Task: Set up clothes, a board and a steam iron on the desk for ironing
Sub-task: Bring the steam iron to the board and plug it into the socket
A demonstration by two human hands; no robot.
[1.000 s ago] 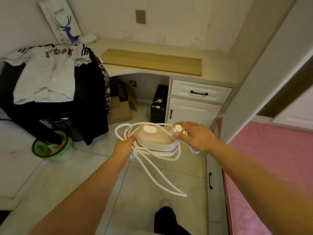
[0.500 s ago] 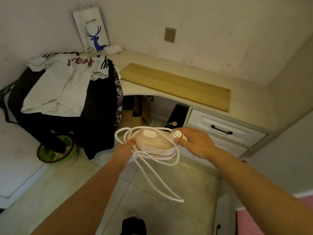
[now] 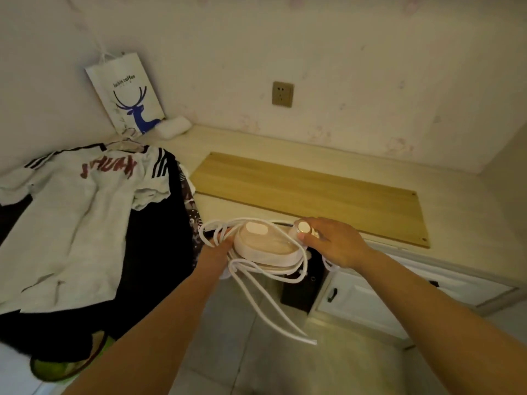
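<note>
- Holding steam iron [image 3: 266, 246] over counter [image 3: 445, 220] edge: left hand [image 3: 219, 249] grips its looped cord [image 3: 256, 283], right hand [image 3: 333, 242] grips the handle end.
- Done, we judge: board [image 3: 310, 192] on counter.
- Left: iron down, clothes [image 3: 74, 212] across.

We're in a home here, a lived-in bedroom corner: built-in tabletop [image 3: 456, 195] with white drawers [image 3: 370, 303], clothes [image 3: 71, 218] heaped at the left, a coffee-shop paper bag [image 3: 125, 92] leaning on scuffed walls, a wall socket [image 3: 282, 94], tiled floor [image 3: 256, 352].
</note>
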